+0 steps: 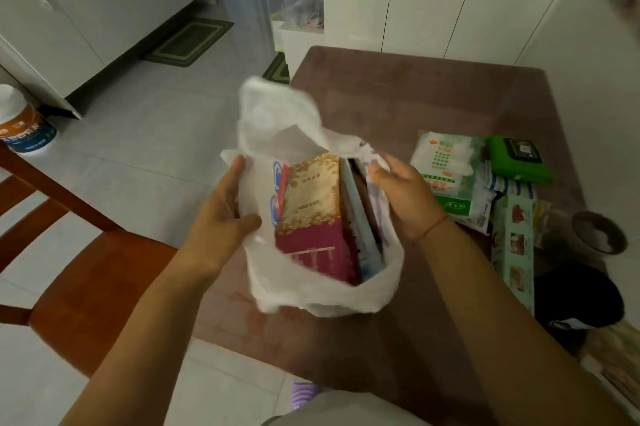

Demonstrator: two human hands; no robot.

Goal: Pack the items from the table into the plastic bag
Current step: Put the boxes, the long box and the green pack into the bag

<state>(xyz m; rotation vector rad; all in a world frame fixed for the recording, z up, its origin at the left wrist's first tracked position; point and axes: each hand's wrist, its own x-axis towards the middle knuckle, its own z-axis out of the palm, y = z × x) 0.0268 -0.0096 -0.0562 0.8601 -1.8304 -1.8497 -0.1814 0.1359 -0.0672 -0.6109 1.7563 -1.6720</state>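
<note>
Plastic bag [322, 290] between both hands, unpacked packets [450, 176] just right.

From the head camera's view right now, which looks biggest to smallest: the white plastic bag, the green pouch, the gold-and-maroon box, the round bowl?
1. white plastic bag
2. gold-and-maroon box, partly hidden inside the bag
3. green pouch and round bowl: they look about alike, so I won't rank them.

Mauve table [398, 96] under bag [277, 280], packets [450, 169], box [512, 245]
</note>
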